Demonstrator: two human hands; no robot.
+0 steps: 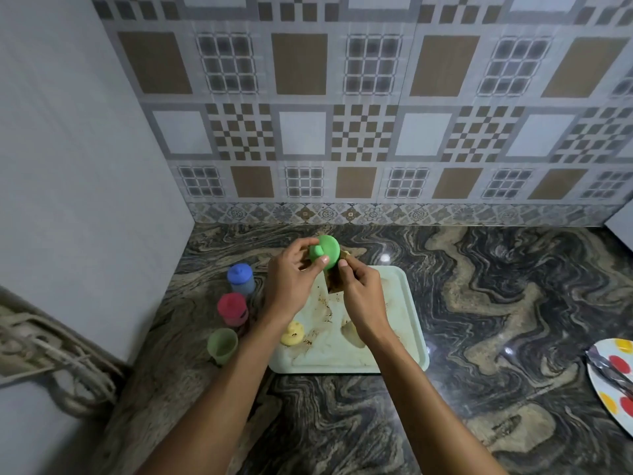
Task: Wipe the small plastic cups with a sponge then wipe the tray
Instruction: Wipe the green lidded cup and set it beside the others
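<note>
The marble counter [479, 303] carries a spotted plate [613, 382] at its right edge, with a metal utensil [609, 368] resting on it. A pale tray [416, 320], stained brown, sits toward the counter's left side. A yellow lid [293, 334] lies in the tray's near-left corner. Just left of the tray, on the counter, stand an open green cup [222, 345], a red-lidded cup [233, 308] and a blue-lidded cup [240, 279] (a row running front to back). Above the tray's far edge, the left hand [291, 279] grips a green lid [327, 250], thumb and fingers curled round it. The right hand [363, 296] pinches a brown sponge [334, 286] at the lid's right side, fingers closed on it.
</note>
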